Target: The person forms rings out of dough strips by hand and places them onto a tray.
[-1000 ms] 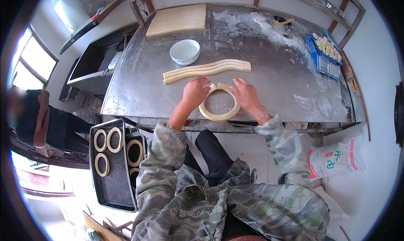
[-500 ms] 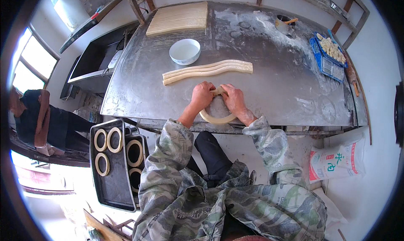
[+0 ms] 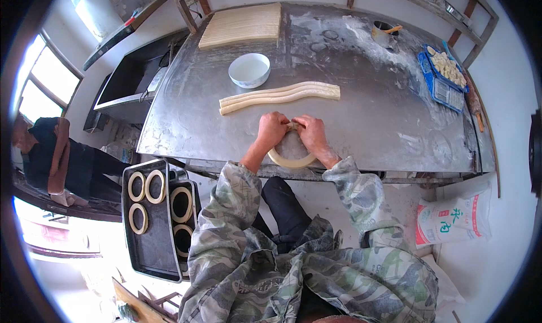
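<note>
A pale dough ring lies on the metal table near its front edge. My left hand and my right hand are closed on the top of this ring, fingertips pinched where its ends meet; the join is partly hidden by the fingers. Just beyond them lie several long dough strands side by side. A white bowl holding pale liquid stands behind the strands, and a ridged slab of dough lies at the back left.
Stacked dark trays with dough rings are at lower left, a person beyond. A cup, a blue tray of dough pieces and a rolling pin are at table right. A white sack is at lower right.
From a second ago, my hands have moved inward from either side of the gap in the ring and closed on its two ends, which are now drawn together.
</note>
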{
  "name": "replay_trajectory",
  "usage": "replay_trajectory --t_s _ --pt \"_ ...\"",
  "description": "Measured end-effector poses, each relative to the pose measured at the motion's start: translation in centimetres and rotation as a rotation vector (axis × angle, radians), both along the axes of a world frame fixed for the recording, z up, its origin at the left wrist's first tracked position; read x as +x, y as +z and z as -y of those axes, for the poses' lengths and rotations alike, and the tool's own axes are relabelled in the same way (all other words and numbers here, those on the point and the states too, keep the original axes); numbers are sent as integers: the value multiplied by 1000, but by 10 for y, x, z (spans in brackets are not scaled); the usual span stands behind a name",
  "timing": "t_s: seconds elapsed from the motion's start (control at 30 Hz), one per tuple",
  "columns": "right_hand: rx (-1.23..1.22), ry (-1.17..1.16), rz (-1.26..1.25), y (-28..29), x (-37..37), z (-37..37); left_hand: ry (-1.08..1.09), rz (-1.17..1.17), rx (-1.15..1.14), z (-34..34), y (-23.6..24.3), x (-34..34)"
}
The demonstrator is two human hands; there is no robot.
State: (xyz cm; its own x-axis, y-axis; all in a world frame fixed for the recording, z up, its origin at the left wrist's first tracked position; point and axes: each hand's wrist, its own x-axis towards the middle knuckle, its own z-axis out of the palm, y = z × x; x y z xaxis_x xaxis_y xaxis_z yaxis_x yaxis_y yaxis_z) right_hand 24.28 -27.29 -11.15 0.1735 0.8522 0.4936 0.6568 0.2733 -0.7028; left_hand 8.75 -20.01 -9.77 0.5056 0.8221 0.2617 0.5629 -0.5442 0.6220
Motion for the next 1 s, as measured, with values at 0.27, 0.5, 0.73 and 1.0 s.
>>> replay_trajectory --t_s 0.27,0.5,0.73,1.0 --pt "-148 113 -130 10 7 0 -65 65 -3 -4 -5 -9" --pt "-169 127 -105 7 9 1 -85 25 69 -2 -2 -4" --pt "-187 190 -108 15 6 3 -63 -97 77 -3 -2 -6" --pt "-164 194 -8 1 20 11 -251 -264 321 3 9 5"
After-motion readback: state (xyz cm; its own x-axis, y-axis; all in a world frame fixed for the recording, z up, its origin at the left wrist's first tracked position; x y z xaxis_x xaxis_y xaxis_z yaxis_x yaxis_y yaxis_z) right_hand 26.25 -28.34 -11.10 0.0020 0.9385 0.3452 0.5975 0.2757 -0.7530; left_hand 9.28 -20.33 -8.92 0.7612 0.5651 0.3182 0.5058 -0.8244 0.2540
